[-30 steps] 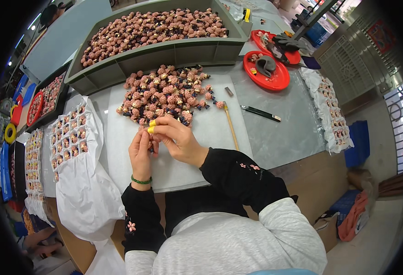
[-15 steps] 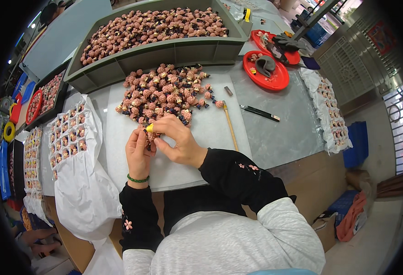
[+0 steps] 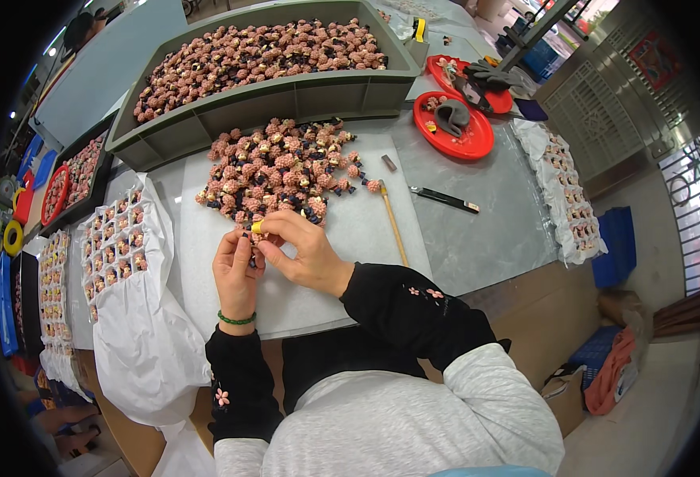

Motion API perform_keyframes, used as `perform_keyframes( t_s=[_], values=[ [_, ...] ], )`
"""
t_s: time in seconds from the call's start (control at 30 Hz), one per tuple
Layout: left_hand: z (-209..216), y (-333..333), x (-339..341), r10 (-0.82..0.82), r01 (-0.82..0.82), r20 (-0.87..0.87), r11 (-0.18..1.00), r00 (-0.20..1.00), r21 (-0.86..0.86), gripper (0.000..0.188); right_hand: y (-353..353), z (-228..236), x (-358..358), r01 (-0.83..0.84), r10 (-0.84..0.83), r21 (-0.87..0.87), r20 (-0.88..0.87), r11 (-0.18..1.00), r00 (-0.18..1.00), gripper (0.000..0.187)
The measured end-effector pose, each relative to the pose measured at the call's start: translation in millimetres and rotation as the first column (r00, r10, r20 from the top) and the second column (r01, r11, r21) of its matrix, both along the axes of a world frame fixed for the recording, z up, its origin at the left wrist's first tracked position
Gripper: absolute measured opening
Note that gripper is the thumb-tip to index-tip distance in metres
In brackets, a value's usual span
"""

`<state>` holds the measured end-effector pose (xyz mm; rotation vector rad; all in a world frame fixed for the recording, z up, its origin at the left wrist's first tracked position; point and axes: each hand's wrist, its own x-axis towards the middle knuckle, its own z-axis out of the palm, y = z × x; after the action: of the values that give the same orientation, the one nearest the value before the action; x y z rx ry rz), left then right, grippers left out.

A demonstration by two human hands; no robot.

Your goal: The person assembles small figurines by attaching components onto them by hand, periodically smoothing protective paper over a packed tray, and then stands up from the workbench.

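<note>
My left hand point(image 3: 236, 274) and my right hand point(image 3: 309, 253) meet over the near edge of a pile of small figurines point(image 3: 278, 167) with knobbly pink tops and dark parts. Between their fingertips they pinch one small pink and dark figurine point(image 3: 256, 240), mostly hidden by the fingers. A bit of yellow, perhaps tape, covers the tip of my right index finger. The pile lies on a white sheet point(image 3: 374, 262). To the right of it are a thin wooden stick point(image 3: 394, 226) and a small grey block point(image 3: 388, 163).
A large grey-green bin point(image 3: 262, 107) full of similar figurines stands behind the pile. White compartment trays flank me, at left point(image 3: 115, 246) and right point(image 3: 563, 191). A black-handled tool point(image 3: 445, 199) lies on the grey mat. Red plates point(image 3: 477, 147) sit at the back right.
The whole view has shifted slightly. Both hands stay together around the same small figurine, with only slight finger movement.
</note>
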<state>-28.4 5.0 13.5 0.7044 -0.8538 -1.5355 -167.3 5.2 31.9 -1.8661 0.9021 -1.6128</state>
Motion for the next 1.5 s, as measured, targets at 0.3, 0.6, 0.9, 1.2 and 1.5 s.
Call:
perform_keyframes(
  t_s=[0.3, 0.6, 0.9, 1.2, 1.5],
  values=[
    [4.3, 1.1, 1.4, -0.034, 0.032, -0.067, 0.999, 0.997, -0.028, 0.016, -3.9, -2.1, -2.2, 0.002, -0.004, -0.052, -0.043, 0.999, 0.999, 0.023],
    [2.6, 2.2, -0.1, 0.014, -0.011, 0.035, 0.996, 0.999, -0.089, 0.024, -2.1, -1.8, -4.7, -0.036, 0.035, -0.023, -0.015, 0.999, 0.999, 0.028],
    [-2.3, 2.6, 4.1, 0.02, -0.015, 0.062, 0.997, 0.998, -0.075, 0.021, 0.4, 4.2, -2.3, -0.052, 0.054, 0.039, -0.045, 0.998, 0.997, 0.031],
    [-0.2, 0.7, -0.2, -0.013, 0.012, 0.063, 1.0, 0.998, 0.024, 0.018, -3.1, -5.0, -0.9, -0.057, 0.056, 0.047, 0.018, 0.997, 0.998, 0.021],
    [-2.6, -0.8, 0.8, 0.083, -0.072, 0.182, 0.995, 0.98, -0.063, 0.017, -5.2, -3.7, -1.7, -0.032, 0.032, 0.039, 0.0, 0.999, 0.999, 0.015]
  ],
)
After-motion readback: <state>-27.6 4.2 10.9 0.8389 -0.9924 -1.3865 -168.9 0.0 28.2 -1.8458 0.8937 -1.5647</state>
